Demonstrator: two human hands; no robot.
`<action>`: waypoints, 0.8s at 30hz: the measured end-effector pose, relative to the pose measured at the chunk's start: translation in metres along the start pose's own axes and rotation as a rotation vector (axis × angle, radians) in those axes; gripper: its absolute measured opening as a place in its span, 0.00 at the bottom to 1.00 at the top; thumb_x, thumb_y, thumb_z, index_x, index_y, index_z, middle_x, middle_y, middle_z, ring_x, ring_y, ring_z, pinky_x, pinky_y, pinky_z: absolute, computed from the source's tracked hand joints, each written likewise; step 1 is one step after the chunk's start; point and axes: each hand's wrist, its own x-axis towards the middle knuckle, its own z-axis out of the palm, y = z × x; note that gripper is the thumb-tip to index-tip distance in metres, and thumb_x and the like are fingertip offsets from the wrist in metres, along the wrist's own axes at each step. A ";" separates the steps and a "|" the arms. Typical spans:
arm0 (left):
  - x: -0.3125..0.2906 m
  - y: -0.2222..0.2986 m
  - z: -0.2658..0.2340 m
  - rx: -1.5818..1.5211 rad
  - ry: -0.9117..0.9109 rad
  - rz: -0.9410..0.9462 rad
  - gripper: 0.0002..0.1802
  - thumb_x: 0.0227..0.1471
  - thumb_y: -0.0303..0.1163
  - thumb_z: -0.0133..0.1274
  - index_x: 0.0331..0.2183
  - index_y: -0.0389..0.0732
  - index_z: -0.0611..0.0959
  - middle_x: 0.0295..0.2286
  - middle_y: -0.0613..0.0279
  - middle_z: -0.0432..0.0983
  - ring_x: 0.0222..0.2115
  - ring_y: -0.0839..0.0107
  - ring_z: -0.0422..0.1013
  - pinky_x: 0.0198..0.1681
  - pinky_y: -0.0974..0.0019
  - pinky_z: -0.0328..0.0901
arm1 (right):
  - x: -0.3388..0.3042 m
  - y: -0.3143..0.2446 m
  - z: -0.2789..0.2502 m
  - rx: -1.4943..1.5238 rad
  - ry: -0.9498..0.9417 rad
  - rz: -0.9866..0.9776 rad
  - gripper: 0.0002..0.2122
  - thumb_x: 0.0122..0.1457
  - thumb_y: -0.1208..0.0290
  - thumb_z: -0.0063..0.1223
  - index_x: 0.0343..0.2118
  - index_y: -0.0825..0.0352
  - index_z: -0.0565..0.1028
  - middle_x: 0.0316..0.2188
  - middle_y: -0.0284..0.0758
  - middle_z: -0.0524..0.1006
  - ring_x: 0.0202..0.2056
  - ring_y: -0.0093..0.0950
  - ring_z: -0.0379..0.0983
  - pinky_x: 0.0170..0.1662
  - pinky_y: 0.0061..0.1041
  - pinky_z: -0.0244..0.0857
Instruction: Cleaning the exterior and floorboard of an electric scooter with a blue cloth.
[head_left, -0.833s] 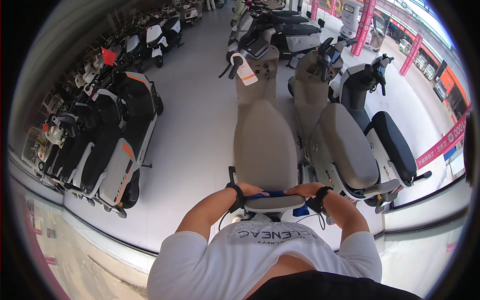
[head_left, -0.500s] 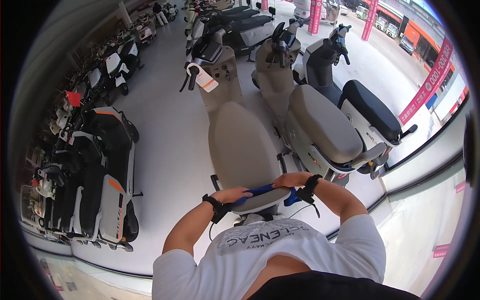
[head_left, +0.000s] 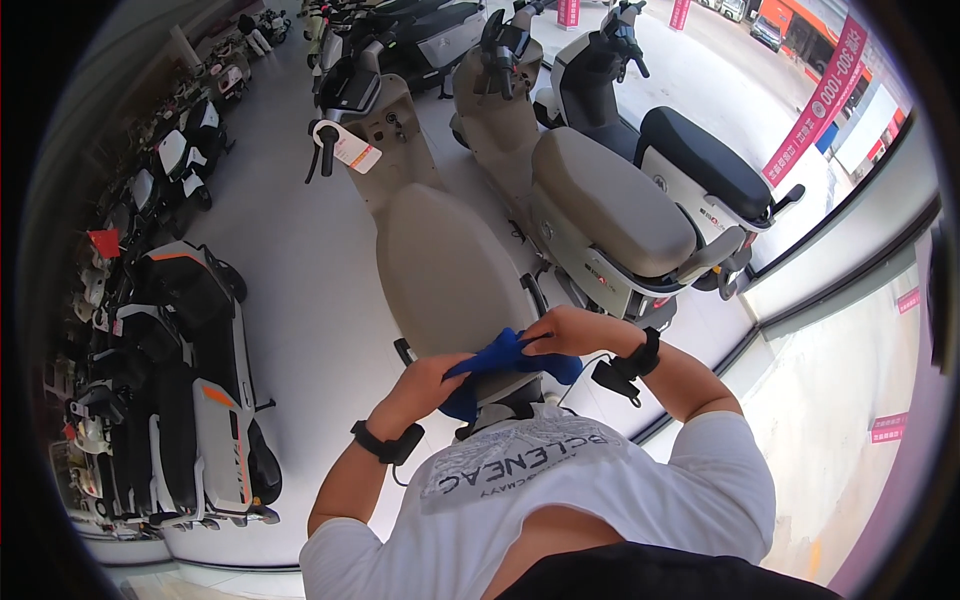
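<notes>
A blue cloth (head_left: 500,354) is stretched between my two hands over the rear end of a beige scooter (head_left: 450,270). My left hand (head_left: 432,382) is closed on the cloth's left end, and one corner hangs below it. The other end is pinched by my right hand (head_left: 553,330), with a fold drooping beneath. Behind the cloth, the scooter's backrest (head_left: 505,386) is partly hidden. Dark grab handles flank the long seat. A white and orange tag (head_left: 350,148) hangs from the left handlebar.
Close on the right stand another beige scooter (head_left: 610,205) and one with a black seat (head_left: 705,160). Dark scooters (head_left: 215,420) line the left side. Glass panels with pink banners (head_left: 820,100) run along the right. A person (head_left: 254,35) stands far back.
Both hands have lifted off the backrest and raised the blue cloth, which is now more bunched and hanging. The view has turned, so the scooters sit further left and higher.
</notes>
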 end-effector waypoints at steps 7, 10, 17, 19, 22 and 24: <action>-0.002 0.018 0.004 0.258 0.410 0.331 0.25 0.44 0.23 0.58 0.47 0.47 0.80 0.36 0.55 0.78 0.36 0.56 0.75 0.42 0.63 0.70 | -0.015 0.010 0.020 -0.165 0.322 -0.310 0.13 0.53 0.68 0.60 0.43 0.61 0.80 0.42 0.39 0.78 0.46 0.38 0.73 0.50 0.34 0.66; -0.003 -0.007 0.027 0.387 0.259 0.368 0.28 0.40 0.25 0.62 0.47 0.50 0.80 0.38 0.58 0.76 0.38 0.58 0.73 0.41 0.63 0.70 | -0.017 0.040 0.062 -0.152 0.288 -0.269 0.15 0.51 0.67 0.62 0.43 0.60 0.80 0.48 0.38 0.76 0.51 0.38 0.69 0.55 0.35 0.63; -0.002 -0.023 0.041 0.425 0.201 0.331 0.24 0.47 0.40 0.61 0.48 0.51 0.80 0.43 0.59 0.72 0.42 0.58 0.69 0.45 0.60 0.68 | -0.007 0.044 0.062 -0.047 0.240 -0.083 0.14 0.54 0.60 0.59 0.41 0.60 0.81 0.48 0.39 0.75 0.49 0.37 0.70 0.52 0.33 0.63; 0.003 -0.030 0.042 0.400 0.222 0.307 0.29 0.44 0.43 0.63 0.49 0.46 0.78 0.44 0.55 0.71 0.41 0.56 0.69 0.46 0.60 0.67 | -0.002 0.042 0.058 -0.042 0.172 -0.066 0.15 0.54 0.60 0.59 0.42 0.60 0.80 0.47 0.39 0.75 0.48 0.37 0.70 0.52 0.33 0.64; 0.002 -0.027 0.039 0.245 0.270 0.105 0.34 0.43 0.46 0.64 0.51 0.41 0.76 0.42 0.52 0.71 0.42 0.55 0.70 0.46 0.59 0.67 | 0.001 0.041 0.055 -0.040 0.213 0.035 0.18 0.53 0.61 0.60 0.47 0.61 0.77 0.47 0.41 0.75 0.47 0.38 0.71 0.51 0.35 0.64; 0.001 -0.021 0.028 0.265 0.150 0.037 0.36 0.42 0.46 0.65 0.51 0.39 0.75 0.43 0.51 0.71 0.43 0.54 0.70 0.46 0.59 0.66 | 0.001 0.051 0.052 -0.088 0.183 -0.043 0.22 0.52 0.62 0.61 0.50 0.63 0.74 0.47 0.42 0.75 0.48 0.40 0.70 0.51 0.36 0.63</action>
